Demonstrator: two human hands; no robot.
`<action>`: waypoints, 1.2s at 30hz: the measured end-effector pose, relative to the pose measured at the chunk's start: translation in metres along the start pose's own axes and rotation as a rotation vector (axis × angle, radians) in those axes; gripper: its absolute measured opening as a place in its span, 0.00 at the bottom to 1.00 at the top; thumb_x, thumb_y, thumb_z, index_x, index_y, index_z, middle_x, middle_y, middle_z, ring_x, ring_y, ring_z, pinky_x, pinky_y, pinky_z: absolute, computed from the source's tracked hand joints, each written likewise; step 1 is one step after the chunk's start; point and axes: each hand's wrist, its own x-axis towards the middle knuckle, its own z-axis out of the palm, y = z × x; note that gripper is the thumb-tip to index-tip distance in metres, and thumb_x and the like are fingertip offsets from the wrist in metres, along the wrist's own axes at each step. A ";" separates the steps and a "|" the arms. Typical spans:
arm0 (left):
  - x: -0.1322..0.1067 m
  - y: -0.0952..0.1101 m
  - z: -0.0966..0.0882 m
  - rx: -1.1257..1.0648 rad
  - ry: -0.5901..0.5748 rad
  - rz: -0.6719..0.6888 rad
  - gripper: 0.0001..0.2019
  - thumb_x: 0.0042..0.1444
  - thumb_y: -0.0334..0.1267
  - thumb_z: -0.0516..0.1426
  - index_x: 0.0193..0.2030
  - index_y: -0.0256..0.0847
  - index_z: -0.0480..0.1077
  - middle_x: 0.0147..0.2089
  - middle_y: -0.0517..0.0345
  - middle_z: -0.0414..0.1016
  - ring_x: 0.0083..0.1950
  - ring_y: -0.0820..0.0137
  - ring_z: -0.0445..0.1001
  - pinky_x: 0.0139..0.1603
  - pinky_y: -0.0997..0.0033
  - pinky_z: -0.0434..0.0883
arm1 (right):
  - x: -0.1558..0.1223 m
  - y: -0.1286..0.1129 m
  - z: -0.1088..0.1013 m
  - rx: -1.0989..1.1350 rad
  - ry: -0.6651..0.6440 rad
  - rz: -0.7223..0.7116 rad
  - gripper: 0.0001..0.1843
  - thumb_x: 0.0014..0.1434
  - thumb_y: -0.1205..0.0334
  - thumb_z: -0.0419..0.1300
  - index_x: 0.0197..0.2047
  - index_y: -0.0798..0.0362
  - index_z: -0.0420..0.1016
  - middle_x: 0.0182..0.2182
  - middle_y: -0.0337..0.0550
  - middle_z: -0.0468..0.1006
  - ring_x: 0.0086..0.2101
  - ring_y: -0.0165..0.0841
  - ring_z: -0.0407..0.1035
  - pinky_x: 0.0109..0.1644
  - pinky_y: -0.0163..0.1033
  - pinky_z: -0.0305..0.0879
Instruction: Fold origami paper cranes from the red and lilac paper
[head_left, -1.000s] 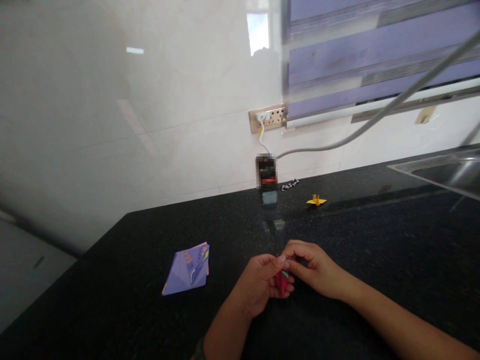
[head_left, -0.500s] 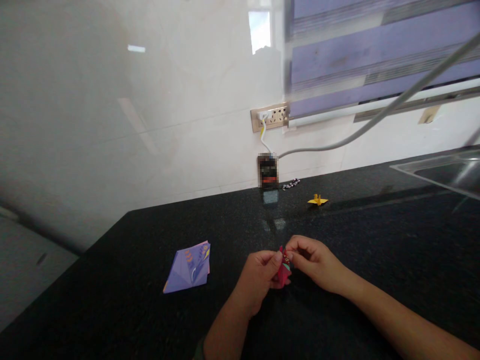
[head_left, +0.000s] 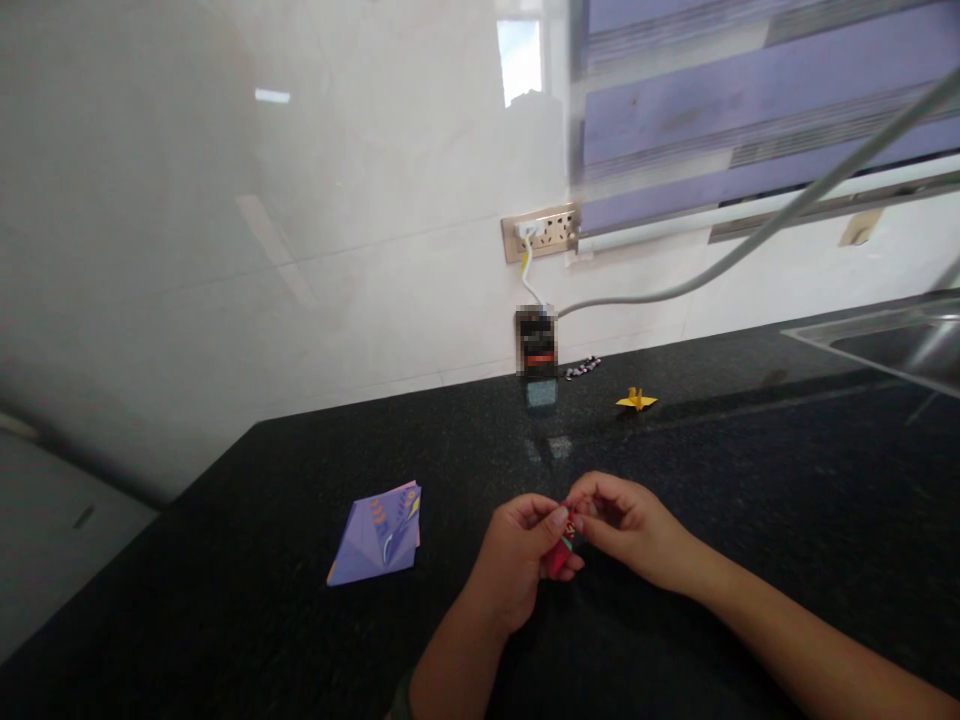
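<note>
A small piece of folded red paper (head_left: 559, 556), with a green and yellow pattern, is held between both hands above the dark counter. My left hand (head_left: 521, 550) grips it from the left, thumb on top and fingers behind. From the right, my right hand (head_left: 626, 520) pinches its upper edge with thumb and fingertips. Much of the paper is hidden by the fingers. To the left lies a stack of purple patterned paper (head_left: 379, 535), a pink edge showing. A yellow paper crane (head_left: 636, 400) stands beyond my right hand.
Against the wall, a blurred-out dark device (head_left: 536, 342) stands on the black counter (head_left: 247, 560), cabled to a wall socket (head_left: 540, 232). Beside it lies a black-and-white beaded strip (head_left: 583, 368). A grey hose (head_left: 720, 262) hangs across the right, above a metal sink (head_left: 900, 345).
The red paper has turned slightly, and less of it shows between the hands. My right fingers have shifted a little left, closer to my left thumb. The other things stay put.
</note>
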 end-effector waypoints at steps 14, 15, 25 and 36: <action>0.001 -0.004 0.000 0.005 -0.032 -0.029 0.12 0.44 0.41 0.60 0.29 0.32 0.68 0.21 0.59 0.68 0.18 0.78 0.67 0.19 0.79 0.62 | -0.001 -0.004 -0.008 -0.321 -0.040 -0.164 0.05 0.50 0.73 0.53 0.29 0.54 0.64 0.25 0.37 0.67 0.26 0.27 0.62 0.29 0.31 0.59; 0.002 -0.005 -0.001 0.003 -0.035 -0.034 0.12 0.44 0.40 0.60 0.30 0.32 0.68 0.21 0.59 0.68 0.19 0.78 0.67 0.19 0.79 0.63 | -0.001 -0.004 -0.009 -0.344 -0.043 -0.178 0.05 0.50 0.73 0.53 0.29 0.54 0.64 0.24 0.37 0.67 0.26 0.26 0.62 0.29 0.31 0.59; 0.004 -0.007 -0.002 0.012 -0.039 0.006 0.10 0.45 0.37 0.59 0.30 0.30 0.69 0.21 0.60 0.66 0.17 0.79 0.65 0.18 0.80 0.60 | -0.002 -0.006 -0.015 -0.573 -0.082 -0.348 0.05 0.52 0.71 0.52 0.31 0.54 0.67 0.26 0.40 0.69 0.28 0.28 0.63 0.32 0.33 0.58; 0.004 -0.008 0.005 -0.117 0.098 0.070 0.11 0.41 0.39 0.62 0.27 0.31 0.69 0.23 0.59 0.68 0.18 0.80 0.65 0.21 0.78 0.61 | -0.003 0.001 -0.012 -0.632 0.021 -0.541 0.05 0.55 0.69 0.52 0.32 0.55 0.69 0.26 0.42 0.71 0.28 0.29 0.65 0.32 0.34 0.60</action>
